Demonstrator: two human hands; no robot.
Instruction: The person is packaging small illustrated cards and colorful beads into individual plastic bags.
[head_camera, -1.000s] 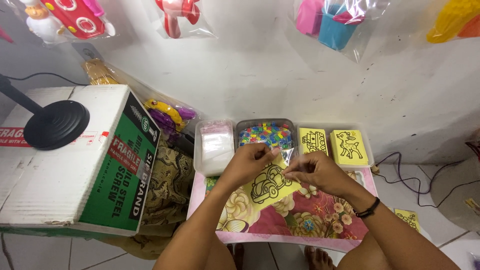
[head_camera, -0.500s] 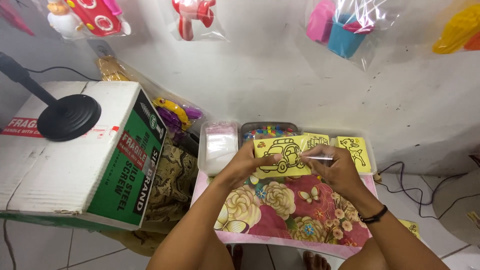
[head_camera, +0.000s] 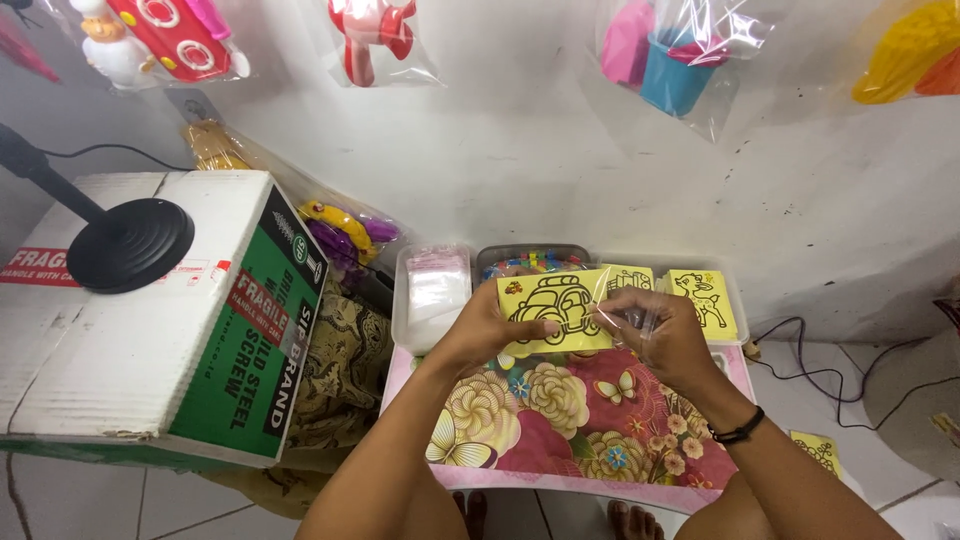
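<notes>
yellow car card (head_camera: 556, 310), half inside clear sleeve (head_camera: 622, 312)

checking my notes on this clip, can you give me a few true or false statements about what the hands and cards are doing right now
1. The left hand holds a yellow card with a car outline. True.
2. The right hand rests flat on the cardboard box. False: it is at the card's right edge, on a clear plastic sleeve.
3. A yellow deer card lies in the tray behind the hands. True.
4. The floral board is plain white. False: it is pink with flowers and butterflies.
</notes>
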